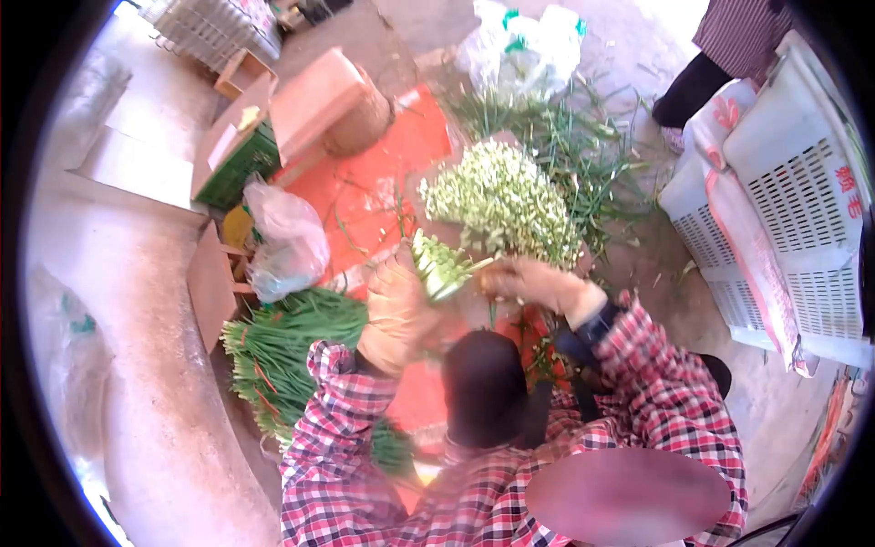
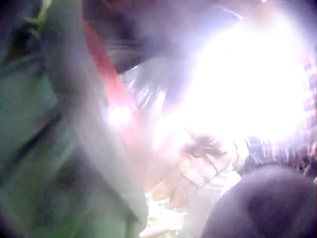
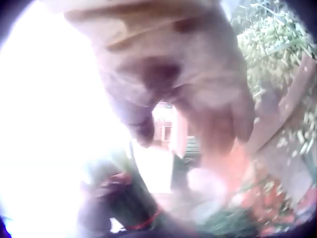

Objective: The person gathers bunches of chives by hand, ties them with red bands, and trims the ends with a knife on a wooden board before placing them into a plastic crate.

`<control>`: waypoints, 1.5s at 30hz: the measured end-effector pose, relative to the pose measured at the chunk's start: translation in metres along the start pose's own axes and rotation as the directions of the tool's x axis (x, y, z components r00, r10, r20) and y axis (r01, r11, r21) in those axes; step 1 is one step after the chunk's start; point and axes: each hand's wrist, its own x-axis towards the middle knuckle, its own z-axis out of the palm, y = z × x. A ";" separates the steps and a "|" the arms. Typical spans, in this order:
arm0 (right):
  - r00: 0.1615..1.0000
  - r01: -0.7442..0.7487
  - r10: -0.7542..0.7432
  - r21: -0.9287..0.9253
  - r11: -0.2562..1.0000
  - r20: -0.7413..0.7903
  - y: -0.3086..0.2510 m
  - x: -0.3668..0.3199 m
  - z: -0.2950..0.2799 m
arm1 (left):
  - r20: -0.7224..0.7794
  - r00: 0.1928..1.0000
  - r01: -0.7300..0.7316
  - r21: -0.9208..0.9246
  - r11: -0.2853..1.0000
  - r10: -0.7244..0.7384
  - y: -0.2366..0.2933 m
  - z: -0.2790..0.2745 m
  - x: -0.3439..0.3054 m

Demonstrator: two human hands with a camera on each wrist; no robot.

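My gloved left hand (image 1: pixel 398 310) grips a bunch of chive-like green stalks (image 1: pixel 442 264), its pale ends pointing up and to the right. Close to those ends, my gloved right hand (image 1: pixel 538 284) is blurred, its fingertips near a stalk that sticks out. The right wrist view has a gap between the thumb and fingers of the right hand (image 3: pixel 173 74), with nothing seen in it. Lower left there, a red band (image 3: pixel 143 223) circles the green stalks. The left wrist view is blurred, with a broad green shape (image 2: pixel 44 148) and a red strip (image 2: pixel 106 69) up close.
Beyond the hands lies a heap of pale green pieces (image 1: pixel 501 196), with loose green stalks (image 1: pixel 592 155) behind. Banded green bundles (image 1: pixel 292 337) lie left on the orange sheet (image 1: pixel 365 191). White crates (image 1: pixel 793 201) stand at right, near another person's leg (image 1: pixel 688 91). Plastic bags (image 1: pixel 287 237) lie about.
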 end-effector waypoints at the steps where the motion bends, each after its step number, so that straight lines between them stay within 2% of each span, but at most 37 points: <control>1: 0.988 0.156 -0.156 -0.069 0.985 0.003 -0.031 -0.018 0.017 | 0.048 0.997 0.076 -0.251 0.965 -0.066 0.010 -0.022 0.009; 2: 0.953 0.301 -0.301 -0.135 0.944 0.019 -0.053 -0.029 0.038 | 0.120 0.987 0.153 -0.486 0.861 -0.108 0.021 -0.043 0.015; 3: 0.937 0.341 -0.348 -0.146 0.929 -0.023 -0.046 -0.025 0.057 | 0.133 0.988 0.138 -0.494 0.858 -0.082 0.032 -0.064 0.020; 4: 0.914 0.388 -0.401 -0.160 0.908 -0.063 -0.035 -0.019 0.075 | 0.111 0.991 0.125 -0.598 0.791 -0.073 0.048 -0.075 0.020; 6: 0.780 0.581 -0.583 -0.082 0.810 -0.229 -0.050 -0.010 0.110 | 0.174 0.971 0.238 -0.660 0.713 -0.164 0.075 -0.091 0.021; 7: 0.659 0.561 -0.562 -0.172 0.810 -0.500 -0.122 -0.062 0.110 | 0.242 0.960 0.266 -0.623 0.736 -0.142 0.067 -0.083 0.021; 8: 0.644 0.562 -0.572 -0.193 0.804 -0.508 -0.116 -0.065 0.113 | 0.229 0.966 0.243 -0.632 0.736 -0.122 0.068 -0.099 0.017; 10: 0.844 0.498 -0.395 0.259 0.827 -0.363 -0.092 -0.065 0.126 | 0.378 0.893 0.209 -0.830 0.517 0.245 0.066 -0.138 0.004; 11: 0.889 0.450 -0.324 0.485 0.749 -0.325 -0.099 -0.085 0.135 | 0.312 0.871 0.109 -0.875 0.472 0.378 0.059 -0.148 -0.003; 12: 0.877 0.479 -0.395 0.429 0.766 -0.274 -0.098 -0.095 0.137 | 0.217 0.881 -0.036 -0.855 0.518 0.420 0.045 -0.141 -0.021; 13: 0.881 0.472 -0.399 0.451 0.758 -0.253 -0.091 -0.100 0.146 | 0.385 0.867 0.243 -0.880 0.408 0.315 0.040 -0.130 -0.043; 14: 0.885 0.466 -0.403 0.475 0.747 -0.234 -0.083 -0.103 0.154 | 0.529 0.774 0.506 -0.847 0.162 0.349 0.039 -0.119 -0.064; 15: 0.883 0.469 -0.401 0.479 0.742 -0.243 -0.078 -0.105 0.159 | 0.509 0.789 0.528 -0.848 0.045 0.344 0.040 -0.111 -0.089; 17: 0.856 0.517 -0.491 0.277 0.810 -0.162 -0.070 -0.110 0.171 | 0.562 0.756 0.633 -0.757 -0.160 0.336 0.007 -0.051 -0.153; 18: 0.858 0.514 -0.487 0.292 0.807 -0.164 -0.069 -0.114 0.175 | 0.573 0.746 0.656 -0.722 -0.221 0.339 0.010 -0.050 -0.164; 19: 0.808 0.575 -0.571 -0.013 0.818 -0.143 -0.070 -0.122 0.174 | 0.581 0.735 0.674 -0.687 -0.273 0.350 0.014 -0.049 -0.172; 20: 0.761 0.588 -0.641 -0.316 0.745 -0.095 -0.072 -0.133 0.170 | 0.582 0.730 0.681 -0.668 -0.300 0.359 0.017 -0.050 -0.176; 21: 0.914 0.337 -0.406 -0.525 0.782 -0.017 -0.085 -0.153 0.157 | 0.587 0.721 0.690 -0.655 -0.309 0.367 0.019 -0.051 -0.180; 22: 0.961 0.242 -0.255 -0.769 0.592 0.107 -0.104 -0.171 0.137 | 0.595 0.712 0.700 -0.642 -0.313 0.373 0.019 -0.050 -0.184; 23: 0.983 0.102 -0.185 -0.762 0.639 -0.023 -0.122 -0.189 0.127 | 0.601 0.705 0.707 -0.634 -0.313 0.376 0.020 -0.052 -0.188; 24: 0.822 0.332 -0.569 -0.799 0.501 -0.015 -0.106 -0.197 0.110 | 0.608 0.697 0.715 -0.626 -0.311 0.379 0.021 -0.053 -0.192; 25: 0.838 0.193 -0.475 -0.666 0.720 -0.271 -0.118 -0.209 0.102 | 0.614 0.693 0.720 -0.621 -0.311 0.378 0.023 -0.055 -0.196; 26: 0.450 0.221 -0.834 -0.865 0.451 -0.320 -0.117 -0.206 0.099 | 0.618 0.690 0.723 -0.616 -0.313 0.377 0.024 -0.056 -0.200; 28: 0.428 0.099 -0.891 -0.972 0.214 -0.152 -0.131 -0.208 0.105 | 0.625 0.682 0.731 -0.604 -0.317 0.380 0.027 -0.056 -0.207; 29: 0.440 0.098 -0.883 -0.969 0.228 -0.163 -0.121 -0.209 0.108 | 0.625 0.683 0.730 -0.604 -0.320 0.378 0.029 -0.055 -0.211; 31: 0.698 0.060 -0.702 -0.988 -0.142 0.143 -0.093 -0.208 0.117 | 0.618 0.689 0.724 -0.609 -0.324 0.377 0.032 -0.059 -0.215; 32: 0.781 0.065 -0.614 -0.993 -0.097 0.111 -0.083 -0.210 0.123 | 0.616 0.689 0.724 -0.608 -0.327 0.381 0.033 -0.061 -0.218; 35: 0.750 0.066 -0.647 -0.988 -0.137 0.140 -0.065 -0.218 0.129 | 0.629 0.664 0.742 -0.618 -0.259 0.404 0.034 -0.065 -0.234; 37: 0.840 0.162 -0.517 -0.985 -0.052 0.165 -0.054 -0.223 0.128 | 0.687 0.609 0.764 -0.641 -0.064 0.397 0.035 -0.063 -0.242; 38: 0.846 0.158 -0.508 -0.986 -0.046 0.160 -0.052 -0.222 0.129 | 0.723 0.576 0.764 -0.642 0.064 0.381 0.037 -0.061 -0.245; 39: 0.876 0.180 -0.482 -0.942 0.283 0.022 -0.051 -0.221 0.131 | 0.717 0.581 0.764 -0.644 0.047 0.385 0.042 -0.060 -0.246; 40: 0.904 0.176 -0.414 -0.794 0.581 -0.103 -0.051 -0.222 0.131 | 0.711 0.586 0.763 -0.646 0.030 0.389 0.048 -0.063 -0.244; 41: 0.859 0.234 -0.441 -0.567 0.790 -0.260 -0.047 -0.223 0.128 | 0.705 0.591 0.744 -0.664 0.074 0.393 0.051 -0.064 -0.243; 42: 0.860 0.227 -0.435 -0.566 0.793 -0.265 -0.048 -0.223 0.122 | 0.702 0.595 0.723 -0.680 0.119 0.392 0.051 -0.066 -0.243; 43: 0.820 0.311 -0.312 -0.083 0.947 -0.479 -0.052 -0.220 0.111 | 0.731 0.541 0.766 -0.632 0.115 0.415 0.048 -0.065 -0.245; 44: 0.798 0.401 -0.096 0.405 0.822 -0.595 -0.055 -0.215 0.099 | 0.732 0.543 0.766 -0.632 0.113 0.413 0.048 -0.067 -0.246; 45: 0.778 0.368 -0.100 0.321 0.873 -0.620 -0.054 -0.213 0.085 | 0.750 0.565 0.756 -0.638 0.150 0.343 0.048 -0.071 -0.246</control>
